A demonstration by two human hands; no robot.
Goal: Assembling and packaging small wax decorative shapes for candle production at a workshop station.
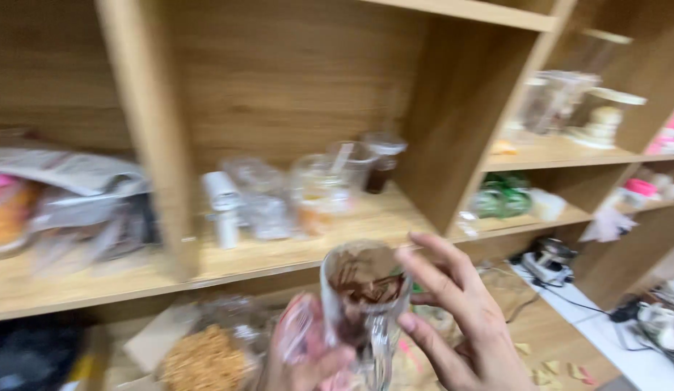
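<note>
A clear plastic cup [366, 286], its inside smeared with dark brown paste, is held low in the middle of the view, in front of a wooden shelf unit [293, 80] with a smooth, pale grain. The left hand [304, 355] is wrapped around the cup's lower part, its fingers clamped on the crinkled, glossy plastic. The right hand [460, 318] is spread beside the cup, fingers apart, fingertips just beside the rim. On the shelf behind, blurred transparent containers [319, 192] and a small white cylinder [222, 206] are seen. A bag of golden, stringy fried snack [203, 358] lies lower left.
</note>
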